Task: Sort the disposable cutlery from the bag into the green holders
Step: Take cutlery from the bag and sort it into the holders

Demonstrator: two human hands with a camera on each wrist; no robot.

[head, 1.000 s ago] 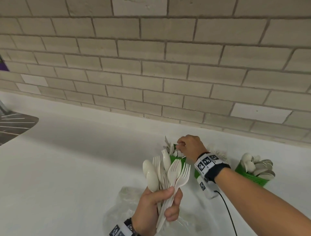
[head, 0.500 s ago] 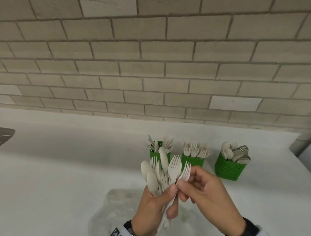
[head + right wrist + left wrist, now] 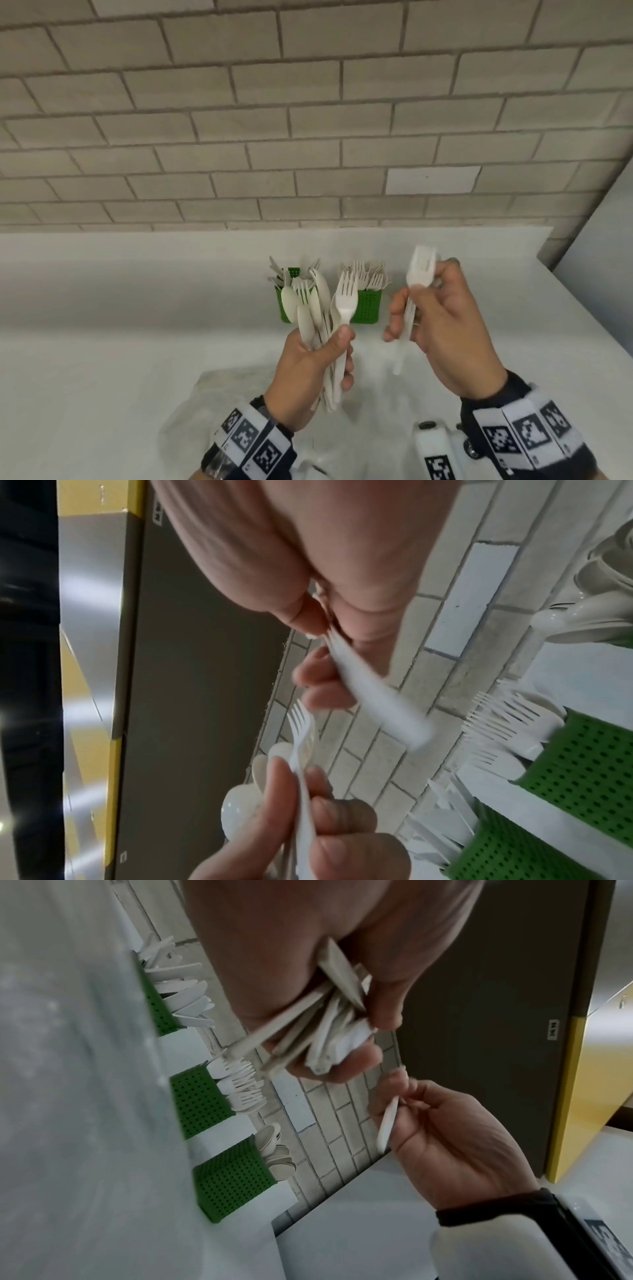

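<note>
Plastic bag (image 3: 219, 404) lies flat on the counter near the wrists, looks mostly emptied, though it's hard to tell. Three green holders along the wall: knives (image 3: 156, 999), forks (image 3: 198, 1102), spoons (image 3: 232, 1177). Left hand (image 3: 308, 370) is wrapped around a mixed bundle (image 3: 322, 308). Right hand (image 3: 442, 329) pinches a single fork (image 3: 416, 284): I'd drop it handle-first into the fork holder.
</note>
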